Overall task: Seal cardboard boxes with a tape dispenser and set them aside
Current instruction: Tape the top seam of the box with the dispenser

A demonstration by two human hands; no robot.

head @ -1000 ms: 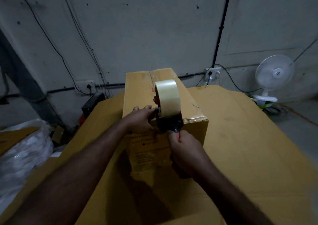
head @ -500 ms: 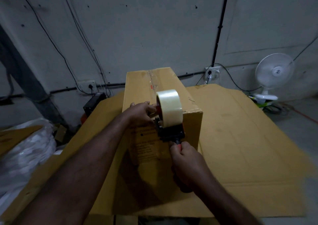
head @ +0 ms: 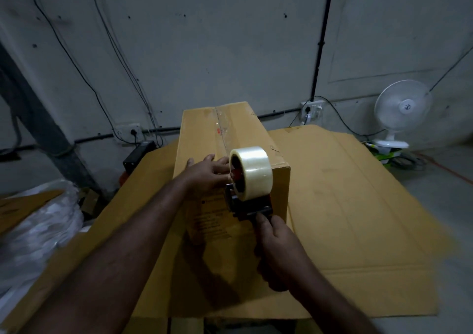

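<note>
A long brown cardboard box (head: 204, 131) lies on flat cardboard sheets, with a strip of clear tape running along its top seam. My left hand (head: 208, 174) rests flat on the box's near top edge, fingers spread, touching the dispenser's red hub. My right hand (head: 277, 246) grips the handle of a black tape dispenser (head: 249, 205) that carries a roll of clear tape (head: 253, 171). The dispenser sits against the box's near end face, just below the top edge.
Flattened cardboard sheets (head: 345, 205) cover the work surface. A white desk fan (head: 401, 111) stands on the floor at right. White plastic bags (head: 33, 231) pile up at left. A dark box (head: 139, 152) and wall sockets with cables sit behind.
The dispenser has come down over the box's near top edge onto the end face. My left hand stayed on the top edge, and the view drew back slightly.
</note>
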